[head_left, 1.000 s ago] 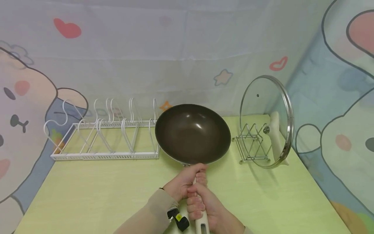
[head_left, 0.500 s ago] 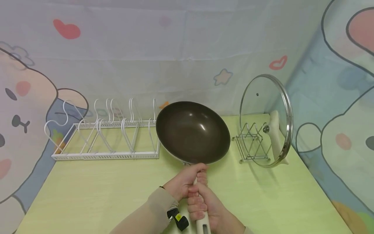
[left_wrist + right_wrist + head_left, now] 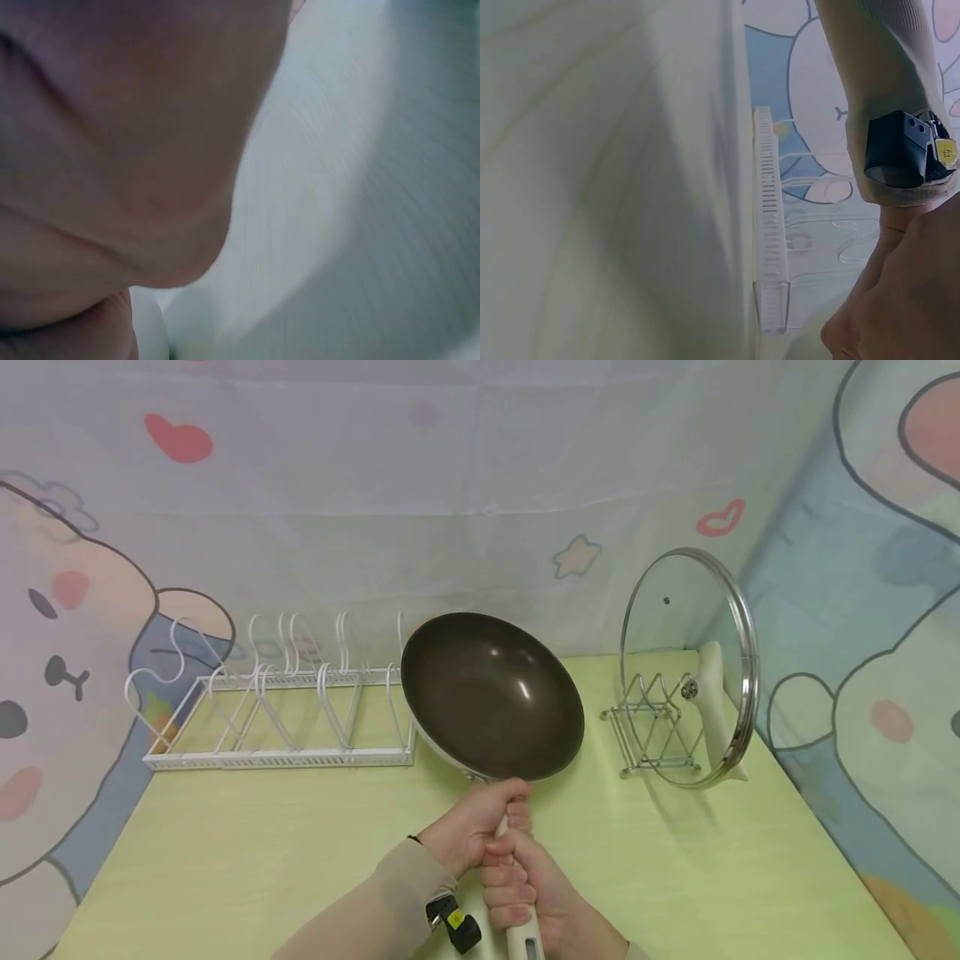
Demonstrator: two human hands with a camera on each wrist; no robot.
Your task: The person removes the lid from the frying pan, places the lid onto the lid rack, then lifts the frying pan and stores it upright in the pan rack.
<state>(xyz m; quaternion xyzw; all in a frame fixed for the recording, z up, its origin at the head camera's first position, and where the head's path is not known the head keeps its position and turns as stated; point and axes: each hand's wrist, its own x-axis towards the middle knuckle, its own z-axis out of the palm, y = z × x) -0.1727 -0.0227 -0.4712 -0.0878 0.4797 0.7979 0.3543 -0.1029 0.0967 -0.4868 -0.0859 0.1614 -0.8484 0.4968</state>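
Observation:
A dark brown, non-stick wok (image 3: pixel 491 697) with a pale outside is held over the table's middle, its inside facing me and its left rim tilted up. My left hand (image 3: pixel 480 822) grips its cream handle (image 3: pixel 525 941) close to the pan. Just behind it my right hand (image 3: pixel 528 885) has its fingers curled round the same handle, touching the left hand. In the left wrist view, blurred skin of a hand (image 3: pixel 142 150) fills the left side. The right wrist view has a hand (image 3: pixel 907 292) at lower right, below a sleeve with a black wrist camera (image 3: pixel 900 150).
A white wire rack (image 3: pixel 277 758) with several upright loops stands left of the wok. On the right, a glass lid (image 3: pixel 675 668) with a steel rim and cream knob leans upright in a small metal rack (image 3: pixel 660 766). A patterned cloth wall (image 3: pixel 337 552) closes off the back.
The wok has rolled: its left rim rose and its right side dropped, and the handle's end shifted slightly right. Both hands keep their grip. The racks and lid stayed put.

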